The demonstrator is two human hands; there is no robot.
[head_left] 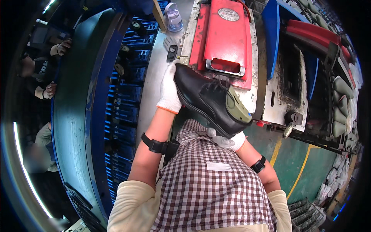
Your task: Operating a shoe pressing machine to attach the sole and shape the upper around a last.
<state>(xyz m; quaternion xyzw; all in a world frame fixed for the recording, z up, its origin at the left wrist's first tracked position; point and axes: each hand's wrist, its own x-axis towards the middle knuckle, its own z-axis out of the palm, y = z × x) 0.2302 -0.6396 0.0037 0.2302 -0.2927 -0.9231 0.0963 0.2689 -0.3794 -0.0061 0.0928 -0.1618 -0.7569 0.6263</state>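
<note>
A black leather lace-up shoe (195, 87) is held up in front of my checked apron, toe to the left and heel to the lower right. An olive-green shoe last (236, 107) fills its opening, and the dark laces hang loose over it. My left hand (169, 88), in a white knit glove with an orange cuff, is closed round the toe. Under the heel, my gloved right hand (228, 141) grips the sole, its fingers partly hidden by the shoe.
Just beyond the shoe stands a red machine (228, 34) with a metal-edged slot. A blue rack (125, 92) and a long conveyor (77, 112) run along the left. On the ledge are a clear bottle (174, 19) and a grey glove (169, 41). Several lasts (342, 91) fill a right-hand rack.
</note>
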